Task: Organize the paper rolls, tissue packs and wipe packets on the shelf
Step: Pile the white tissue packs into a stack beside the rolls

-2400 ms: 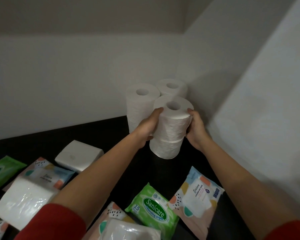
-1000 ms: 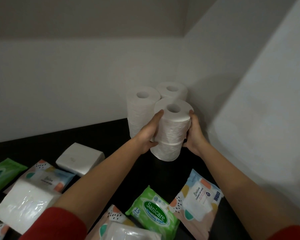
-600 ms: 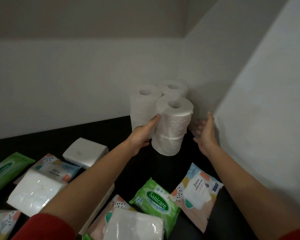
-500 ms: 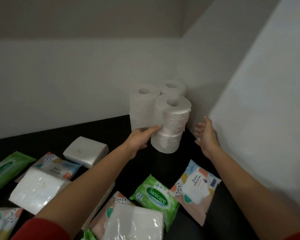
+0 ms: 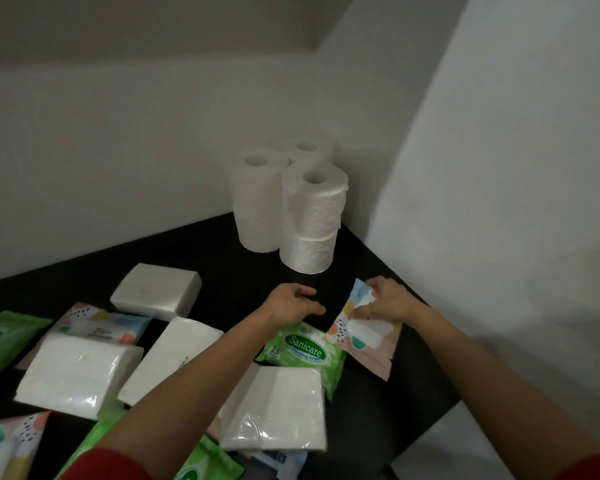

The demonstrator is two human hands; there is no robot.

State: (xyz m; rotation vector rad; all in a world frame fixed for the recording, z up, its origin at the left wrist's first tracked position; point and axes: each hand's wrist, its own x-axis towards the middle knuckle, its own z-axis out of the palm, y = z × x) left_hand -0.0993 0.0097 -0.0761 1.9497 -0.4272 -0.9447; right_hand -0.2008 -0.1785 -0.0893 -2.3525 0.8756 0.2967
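While right hand pinches pastel packet | left hand loose, empty

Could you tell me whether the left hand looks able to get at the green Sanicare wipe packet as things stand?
Probably yes: the left hand hovers at the far edge of the green Sanicare wipe packet, whose top is uncovered there.

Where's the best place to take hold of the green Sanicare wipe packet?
Take the Sanicare packet by its far short edge, from above, where the left hand hovers. It lies flat, and a white tissue pack overlaps its near end, while the patterned packet in the right hand crowds its right side.
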